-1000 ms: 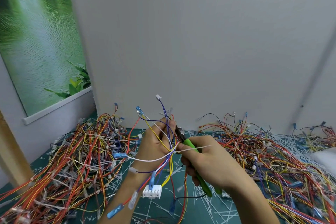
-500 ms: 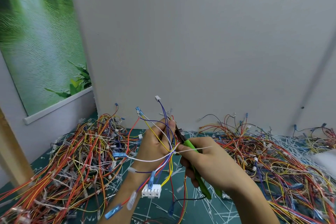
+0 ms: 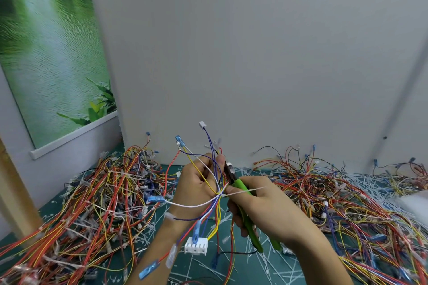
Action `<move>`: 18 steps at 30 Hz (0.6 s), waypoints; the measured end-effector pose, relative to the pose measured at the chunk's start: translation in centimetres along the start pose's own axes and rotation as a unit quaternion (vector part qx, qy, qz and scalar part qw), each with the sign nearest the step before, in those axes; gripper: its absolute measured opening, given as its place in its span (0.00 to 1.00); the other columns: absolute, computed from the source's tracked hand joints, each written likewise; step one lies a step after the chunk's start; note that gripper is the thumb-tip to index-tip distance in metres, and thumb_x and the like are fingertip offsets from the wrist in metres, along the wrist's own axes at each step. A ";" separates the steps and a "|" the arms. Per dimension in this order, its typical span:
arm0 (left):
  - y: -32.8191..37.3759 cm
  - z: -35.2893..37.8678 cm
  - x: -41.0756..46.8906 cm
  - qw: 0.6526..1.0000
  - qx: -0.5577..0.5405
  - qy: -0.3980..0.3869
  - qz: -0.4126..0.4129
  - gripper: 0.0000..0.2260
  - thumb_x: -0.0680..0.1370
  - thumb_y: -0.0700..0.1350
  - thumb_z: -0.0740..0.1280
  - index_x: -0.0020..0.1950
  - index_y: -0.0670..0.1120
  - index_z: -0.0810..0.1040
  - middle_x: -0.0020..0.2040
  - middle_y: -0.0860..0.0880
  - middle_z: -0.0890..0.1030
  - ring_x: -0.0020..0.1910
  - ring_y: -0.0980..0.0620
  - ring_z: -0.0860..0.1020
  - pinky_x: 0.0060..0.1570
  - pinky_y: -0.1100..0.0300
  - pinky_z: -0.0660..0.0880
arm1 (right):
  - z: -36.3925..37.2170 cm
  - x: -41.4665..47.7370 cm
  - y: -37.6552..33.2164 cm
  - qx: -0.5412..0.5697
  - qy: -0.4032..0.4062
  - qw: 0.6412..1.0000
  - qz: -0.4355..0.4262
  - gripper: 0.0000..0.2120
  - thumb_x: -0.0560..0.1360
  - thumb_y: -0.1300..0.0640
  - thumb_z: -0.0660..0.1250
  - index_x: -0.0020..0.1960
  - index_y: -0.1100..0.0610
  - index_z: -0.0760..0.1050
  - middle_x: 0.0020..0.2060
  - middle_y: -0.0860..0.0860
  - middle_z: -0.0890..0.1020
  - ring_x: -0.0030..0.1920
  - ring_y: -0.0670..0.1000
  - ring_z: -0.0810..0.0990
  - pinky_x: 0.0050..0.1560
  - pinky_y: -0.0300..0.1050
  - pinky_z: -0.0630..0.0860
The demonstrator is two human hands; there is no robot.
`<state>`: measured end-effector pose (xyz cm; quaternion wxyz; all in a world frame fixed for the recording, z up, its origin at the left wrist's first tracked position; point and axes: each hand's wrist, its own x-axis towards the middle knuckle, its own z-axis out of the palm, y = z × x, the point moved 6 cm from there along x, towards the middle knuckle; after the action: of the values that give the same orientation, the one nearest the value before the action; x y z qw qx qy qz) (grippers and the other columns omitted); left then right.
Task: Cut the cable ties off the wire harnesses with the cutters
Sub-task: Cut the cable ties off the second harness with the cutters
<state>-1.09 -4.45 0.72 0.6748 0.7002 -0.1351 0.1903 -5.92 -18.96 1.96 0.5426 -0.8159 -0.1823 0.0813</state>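
Harness: my left hand (image 3: 196, 183) grips one harness (image 3: 215, 213) by its bunched wires, raised off the desk (image 3: 201, 271), with its white plug (image 3: 196, 246) dangling below my wrist.
Tie: one white tie (image 3: 245, 191) is cinched round the bundle just right of my left palm. Its tail sticks out across my right fingers, and as far as I can see it is uncut.
Cutters: my right hand (image 3: 271, 213) is curled round the green handles of the cutters (image 3: 240, 186). The tip points up between my hands, beside the wires above the tie.
Done: white offcuts (image 3: 266, 259) litter the desk below and right of my hands, so I judge many ties are already off.
Left: this tie, and plenty more. The left pile (image 3: 92, 203) shows white ties on its bundles. I can't vouch for the right pile (image 3: 335, 203).
Hidden: I can't tell whether the blades are open or closed, since my left fingers partly cover them. Any further ties behind my left hand are out of sight. The far right edge is blurred.
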 end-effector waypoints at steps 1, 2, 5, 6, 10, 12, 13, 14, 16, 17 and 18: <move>0.0 -0.2 0.0 1.000 0.002 0.002 0.005 0.08 0.82 0.37 0.64 0.44 0.40 0.79 0.30 0.57 0.79 0.32 0.58 0.76 0.36 0.66 0.74 | 0.0 0.0 0.0 -0.003 0.000 1.000 0.001 0.16 0.84 0.53 0.64 0.40 0.60 0.73 0.28 0.50 0.77 0.27 0.50 0.77 0.31 0.46 0.78; 0.1 -0.2 0.1 1.000 0.002 0.003 0.003 0.08 0.82 0.36 0.64 0.44 0.39 0.79 0.30 0.57 0.78 0.32 0.57 0.76 0.36 0.65 0.74 | 0.0 0.0 0.0 -0.007 0.002 1.000 0.001 0.17 0.84 0.53 0.64 0.40 0.60 0.73 0.28 0.50 0.77 0.27 0.50 0.77 0.30 0.45 0.78; 0.1 0.0 0.0 1.000 0.021 0.000 -0.002 0.08 0.82 0.36 0.64 0.44 0.39 0.79 0.30 0.56 0.78 0.32 0.57 0.76 0.36 0.64 0.74 | -0.1 0.1 0.2 -0.018 0.011 1.000 -0.006 0.19 0.85 0.52 0.64 0.41 0.64 0.71 0.29 0.51 0.75 0.26 0.52 0.76 0.29 0.47 0.77; 0.2 0.0 0.0 1.000 0.024 0.002 -0.006 0.09 0.82 0.37 0.64 0.44 0.40 0.79 0.30 0.56 0.78 0.32 0.57 0.76 0.36 0.65 0.74 | -0.1 0.2 0.3 -0.021 0.015 1.000 -0.008 0.19 0.84 0.52 0.64 0.41 0.65 0.70 0.29 0.51 0.74 0.26 0.52 0.76 0.29 0.48 0.77; 0.3 0.0 -0.2 0.999 0.029 0.011 -0.005 0.09 0.83 0.39 0.65 0.43 0.38 0.78 0.30 0.53 0.77 0.32 0.54 0.75 0.36 0.57 0.73 | -0.2 0.2 0.4 -0.018 0.014 1.000 -0.009 0.20 0.84 0.52 0.64 0.41 0.65 0.70 0.28 0.51 0.74 0.26 0.51 0.75 0.28 0.46 0.76; 0.8 -0.1 -0.5 0.999 0.023 0.028 0.019 0.16 0.82 0.49 0.66 0.41 0.37 0.76 0.30 0.41 0.75 0.32 0.49 0.73 0.34 0.48 0.71 | -0.2 0.1 0.3 -0.016 0.012 1.000 -0.010 0.19 0.84 0.52 0.64 0.41 0.65 0.71 0.28 0.51 0.75 0.26 0.51 0.75 0.28 0.45 0.76; 1.0 0.0 -0.7 0.999 0.020 0.032 0.030 0.21 0.80 0.54 0.66 0.41 0.37 0.75 0.31 0.36 0.73 0.31 0.47 0.71 0.33 0.45 0.70 | -0.2 0.1 0.3 -0.012 0.012 1.000 -0.009 0.19 0.84 0.52 0.64 0.41 0.64 0.71 0.28 0.51 0.75 0.26 0.51 0.75 0.28 0.46 0.76; 1.2 0.0 -0.8 0.999 0.018 0.033 0.038 0.24 0.78 0.58 0.66 0.40 0.37 0.74 0.31 0.34 0.72 0.31 0.46 0.70 0.32 0.42 0.68 | -0.1 0.1 0.2 -0.007 0.011 1.000 -0.008 0.18 0.84 0.53 0.64 0.40 0.63 0.72 0.29 0.51 0.76 0.27 0.51 0.76 0.29 0.47 0.78; 1.4 0.1 -0.9 0.998 0.022 0.030 0.046 0.26 0.77 0.61 0.65 0.38 0.37 0.72 0.30 0.34 0.69 0.30 0.46 0.68 0.31 0.41 0.66 | 0.1 0.1 0.1 0.003 0.007 1.000 -0.002 0.16 0.84 0.54 0.64 0.41 0.61 0.73 0.30 0.52 0.77 0.30 0.51 0.78 0.33 0.50 0.82; 1.3 0.0 -0.8 0.998 0.027 0.028 0.049 0.25 0.77 0.61 0.65 0.37 0.38 0.72 0.29 0.37 0.69 0.29 0.47 0.68 0.30 0.43 0.66 | 0.2 0.1 0.1 0.005 0.005 1.000 0.001 0.15 0.84 0.54 0.64 0.41 0.60 0.74 0.31 0.52 0.78 0.31 0.51 0.79 0.35 0.52 0.83; 1.2 0.0 -0.7 0.998 0.033 0.028 0.051 0.24 0.78 0.60 0.65 0.36 0.40 0.72 0.27 0.41 0.70 0.28 0.49 0.68 0.29 0.47 0.65 | 0.3 0.1 0.1 0.004 0.003 1.000 0.005 0.15 0.84 0.54 0.64 0.42 0.60 0.74 0.32 0.52 0.78 0.32 0.51 0.80 0.37 0.53 0.84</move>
<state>-2.28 -4.54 1.52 0.6441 0.7088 -0.1453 0.2481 -5.91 -18.65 1.78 0.5464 -0.8147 -0.1762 0.0820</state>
